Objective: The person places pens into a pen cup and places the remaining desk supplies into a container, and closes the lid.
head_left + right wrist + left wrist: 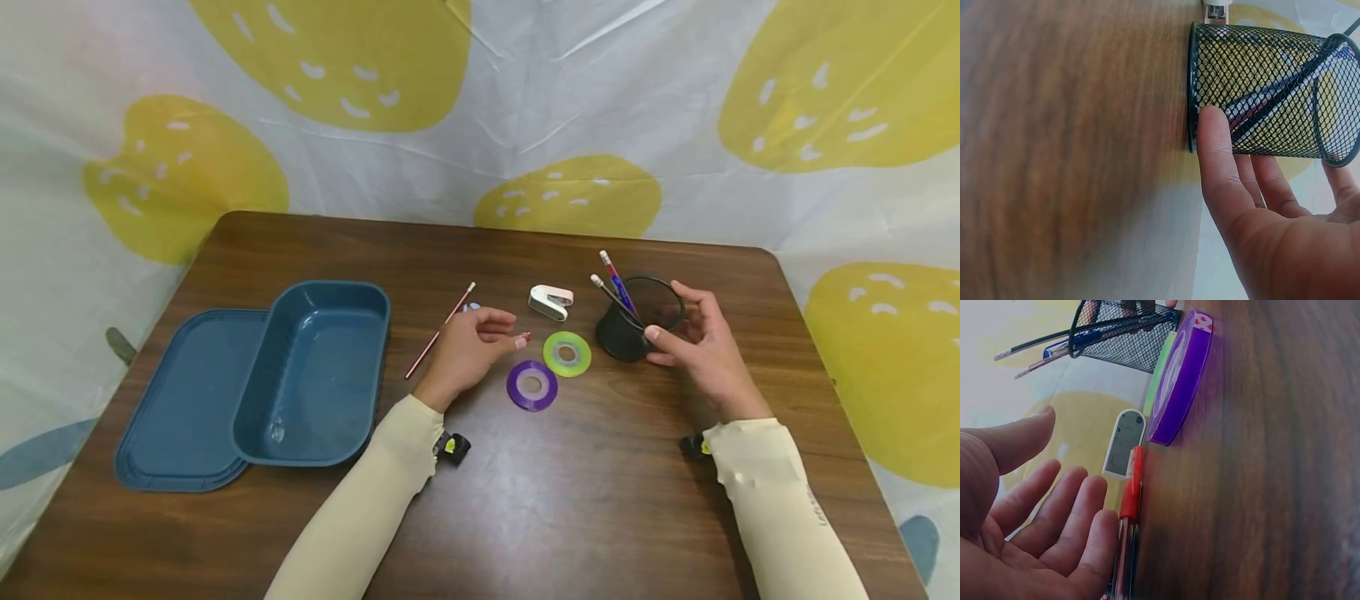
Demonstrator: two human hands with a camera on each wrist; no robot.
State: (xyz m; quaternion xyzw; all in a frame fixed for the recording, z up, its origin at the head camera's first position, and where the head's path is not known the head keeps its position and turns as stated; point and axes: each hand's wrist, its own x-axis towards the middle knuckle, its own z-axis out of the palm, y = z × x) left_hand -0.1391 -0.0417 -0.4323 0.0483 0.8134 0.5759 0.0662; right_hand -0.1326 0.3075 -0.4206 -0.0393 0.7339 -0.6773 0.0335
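Left wrist view: your left hand (471, 346) has its fingers loosely spread, thumb well apart from the rest, with nothing gripped between them.
Red-ended pen: it lies low beside your left fingers, on the table (570, 508) side; the pen (1131, 500) is the thing nearest them, and whether a fingertip touches it you cannot tell.
Pen's long axis: it runs roughly the way your left hand reaches, red end forward; from the head camera only that end shows, at your thumb tip, the shaft hidden under your hand.
Nearer hand: your left, by far; your right is well apart.
Loose pencil: just outside your left hand, on its left, the pencil (431, 343) slants away from you, eraser end farthest.
Tape rolls: to the right of your left thumb, the purple tape roll (516, 390) lies flat, nearer you, with the green tape roll (555, 360) just beyond and right.
Mesh pencil cup: your right hand (705, 346) has thumb and fingers curled round the cup (618, 340), on its right side; eraser-tipped pencils (617, 280) lean left inside.
Mini stapler: beyond the rolls, left of the cup, the white stapler (551, 302) lies with its open end rightward.
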